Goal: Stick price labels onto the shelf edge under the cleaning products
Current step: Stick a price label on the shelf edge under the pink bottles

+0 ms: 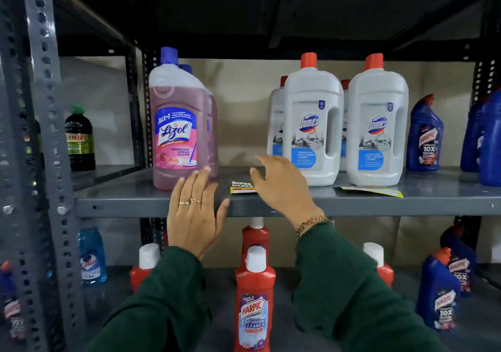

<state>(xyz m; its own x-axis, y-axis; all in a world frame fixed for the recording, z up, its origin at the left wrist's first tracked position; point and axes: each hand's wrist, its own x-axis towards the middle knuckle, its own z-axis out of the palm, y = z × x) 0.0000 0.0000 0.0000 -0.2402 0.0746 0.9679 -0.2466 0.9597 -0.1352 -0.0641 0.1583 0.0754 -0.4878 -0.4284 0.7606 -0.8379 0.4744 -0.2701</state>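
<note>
Both your hands are spread and empty: left hand (pixel 193 210) against the shelf edge (pixel 130 207), right hand (pixel 282 186) reaching the price label (pixel 242 187) at its 9 o'clock. No label is stuck on yet; another sheet (pixel 370 190) waits under the Domex bottles (pixel 376 124).

I'm seeing soft, even light w/ dark shadow up top; edges are bowing, my hands blurring a bit.

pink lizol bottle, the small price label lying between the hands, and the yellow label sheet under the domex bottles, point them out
pink Lizol bottle (pixel 177 135): head view, on its front label.
small price label (pixel 242 187): head view, on its printed face.
yellow-edged label sheet (pixel 371 190): head view, on its middle.
</note>
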